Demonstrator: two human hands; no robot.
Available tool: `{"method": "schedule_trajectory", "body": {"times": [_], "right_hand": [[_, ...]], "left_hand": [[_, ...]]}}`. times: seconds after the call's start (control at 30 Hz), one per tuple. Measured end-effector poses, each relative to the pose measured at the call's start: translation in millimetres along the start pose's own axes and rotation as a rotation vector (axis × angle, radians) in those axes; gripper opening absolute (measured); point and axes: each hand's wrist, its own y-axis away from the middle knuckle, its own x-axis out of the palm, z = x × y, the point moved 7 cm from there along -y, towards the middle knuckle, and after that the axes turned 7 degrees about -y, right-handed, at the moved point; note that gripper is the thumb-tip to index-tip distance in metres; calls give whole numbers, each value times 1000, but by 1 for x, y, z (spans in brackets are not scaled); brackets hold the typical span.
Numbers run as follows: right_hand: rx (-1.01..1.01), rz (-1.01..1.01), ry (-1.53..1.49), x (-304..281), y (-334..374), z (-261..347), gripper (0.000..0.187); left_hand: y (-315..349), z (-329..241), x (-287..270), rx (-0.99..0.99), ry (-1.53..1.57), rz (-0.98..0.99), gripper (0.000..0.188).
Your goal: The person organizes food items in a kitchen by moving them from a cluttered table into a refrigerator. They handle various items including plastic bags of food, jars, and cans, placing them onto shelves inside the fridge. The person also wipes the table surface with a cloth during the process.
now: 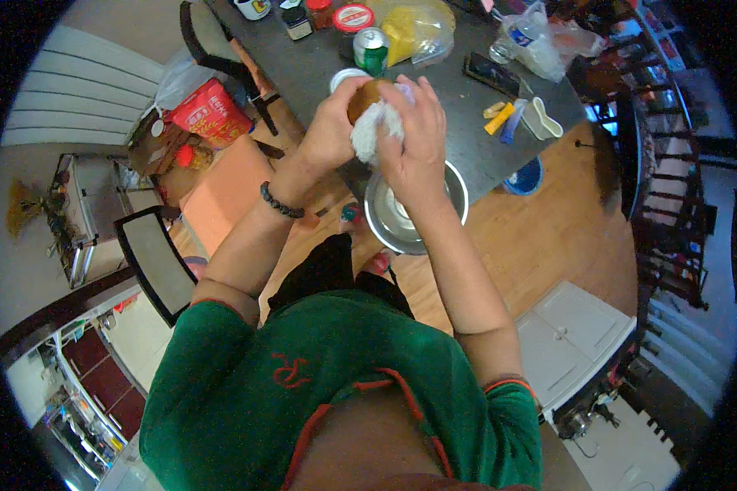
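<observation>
Right grip point(413, 139) holds cloth point(370, 141) near table point(467, 143) edge, with room rightward.

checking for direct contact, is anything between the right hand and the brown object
A white cloth bunched under the right hand lies against the brown object, partly between them; whether any fingertip touches it directly is unclear.

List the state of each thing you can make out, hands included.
Left hand: closed around the brown object
Brown object: held up, partly covered
Right hand: closed on the white cloth
White cloth: bunched, against the brown object
Metal bowl: upright, partly hidden
Green-and-silver can: upright
Red-lidded jar: lid on
Dark flat device: lying flat
White cabinet: doors shut
</observation>
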Motion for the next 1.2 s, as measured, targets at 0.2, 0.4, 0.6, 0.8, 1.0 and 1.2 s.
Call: {"method": "schedule_trajectory", "body": {"times": [0.2,0.4,0.6,0.8,1.0,1.2], "right_hand": [[795,157,-648,-19,4,-79,25],[354,9,-109,-55,28,-25,28],[1253,-105,-1494,-45,87,-94,38],[913,-623,-1797,-52,101,-82,42],[165,-415,-239,-103,67,-15,40],[940,-231,-1206,-92,60,-64,35]], "left_hand": [[7,-41,39,-66,-8,265,69],[10,-27,63,-127,217,376,69],[10,-57,81,-86,490,530,72],[-3,-45,81,-158,390,370,61],[38,-72,119,-420,1106,126,50],[37,-90,120,-215,909,403,87]]}}
